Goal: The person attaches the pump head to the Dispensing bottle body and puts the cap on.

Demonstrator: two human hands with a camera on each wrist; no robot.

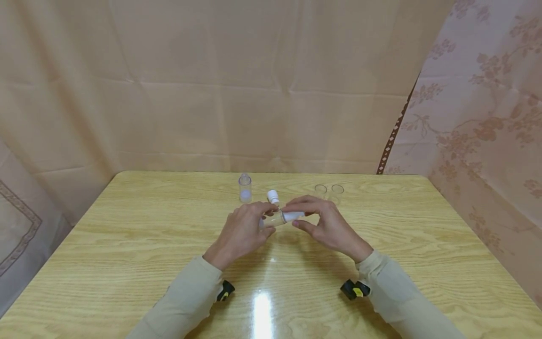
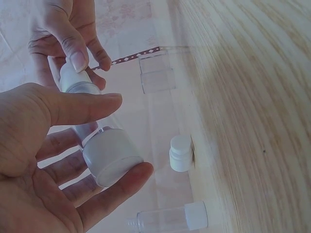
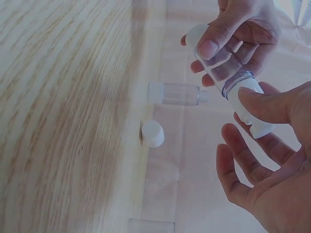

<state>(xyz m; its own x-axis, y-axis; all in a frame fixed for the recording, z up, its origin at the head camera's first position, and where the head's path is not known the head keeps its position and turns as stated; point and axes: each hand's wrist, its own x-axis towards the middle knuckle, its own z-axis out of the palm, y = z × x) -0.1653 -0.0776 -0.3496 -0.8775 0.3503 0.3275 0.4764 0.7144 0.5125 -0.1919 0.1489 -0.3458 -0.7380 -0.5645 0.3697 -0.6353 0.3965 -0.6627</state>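
Above the table, a clear bottle (image 3: 221,70) with a white base (image 2: 112,156) is held tilted between both hands. My left hand (image 1: 245,228) grips its body, the thumb on one side and the fingers round the other. At the neck end sits a white pump top (image 3: 250,104), which my right hand (image 1: 326,223) pinches between thumb and index finger, its other fingers spread away. The pump top meets the bottle's neck; whether it is threaded on, I cannot tell. Just beyond the hands stands a small white cap-like piece (image 1: 273,196).
A second clear bottle (image 1: 245,189), with a white base or insert, stands upright at the back of the wooden table (image 1: 169,212). Two clear open-rimmed cylinders (image 1: 320,189) stand at the back right. A beige curtain (image 1: 254,94) hangs behind the far edge.
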